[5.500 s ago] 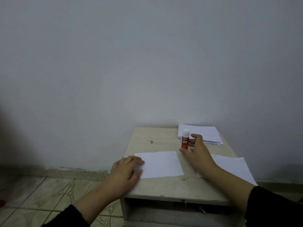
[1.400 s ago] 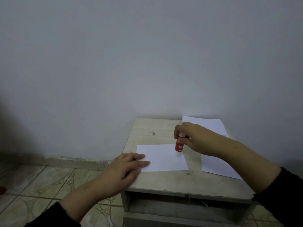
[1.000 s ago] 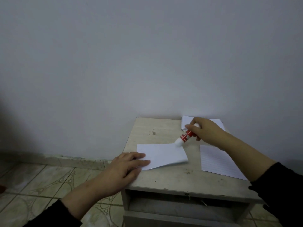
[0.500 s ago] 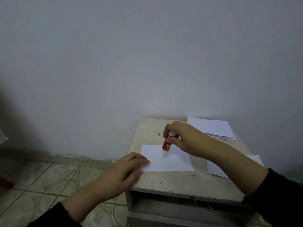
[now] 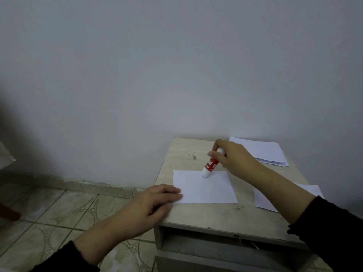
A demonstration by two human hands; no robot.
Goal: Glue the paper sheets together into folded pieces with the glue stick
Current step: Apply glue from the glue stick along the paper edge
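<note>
Right hand [image 5: 233, 160] grips the glue stick [image 5: 211, 165] on the sheet [image 5: 206, 191]; flat left hand [image 5: 153, 205] pins its near-left corner—the far edge could lift and crumple.

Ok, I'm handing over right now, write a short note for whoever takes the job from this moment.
Right hand grips the glue stick, tilted, its white tip down on the far edge of the sheet on the small table.
Left hand lies flat, fingers pinning the sheet's near left corner.
A paper stack sits at the far right corner; another single sheet lies to the right, partly under the right forearm.
Done: sheet laid out, glue being applied.
Left: finish gluing, fold and press, then repeat with the remaining paper.
</note>
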